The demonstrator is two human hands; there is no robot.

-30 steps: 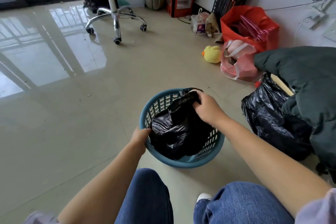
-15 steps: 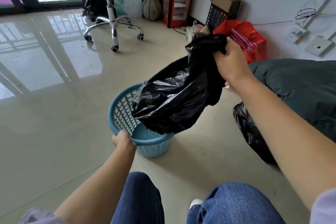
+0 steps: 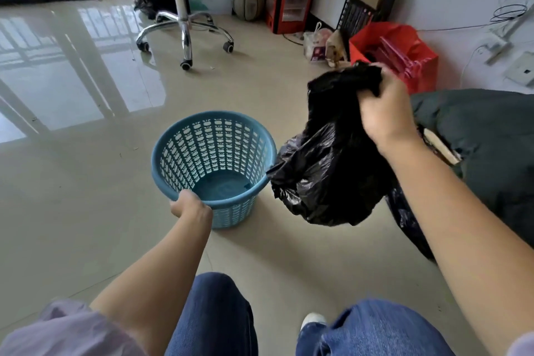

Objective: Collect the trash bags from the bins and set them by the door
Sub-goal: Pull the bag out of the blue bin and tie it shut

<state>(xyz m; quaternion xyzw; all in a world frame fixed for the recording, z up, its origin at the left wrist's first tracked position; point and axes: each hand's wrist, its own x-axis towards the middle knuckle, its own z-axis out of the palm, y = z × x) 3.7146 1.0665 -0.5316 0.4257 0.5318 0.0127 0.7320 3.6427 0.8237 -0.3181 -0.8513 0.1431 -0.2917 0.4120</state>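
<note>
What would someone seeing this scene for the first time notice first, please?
Most likely the black trash bag, held up at centre right by the right hand, which bunches its top. Next, the blue bin standing on the floor at centre with nothing inside, the left hand gripping its near rim. Behind, a red bag sits by the wall.

The right hand [image 3: 384,113] hides the black bag's [image 3: 326,170] neck — its contents can't be seen.

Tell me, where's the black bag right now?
The bag hangs in the air from the right hand, right of the blue bin, clear of its rim.
</note>
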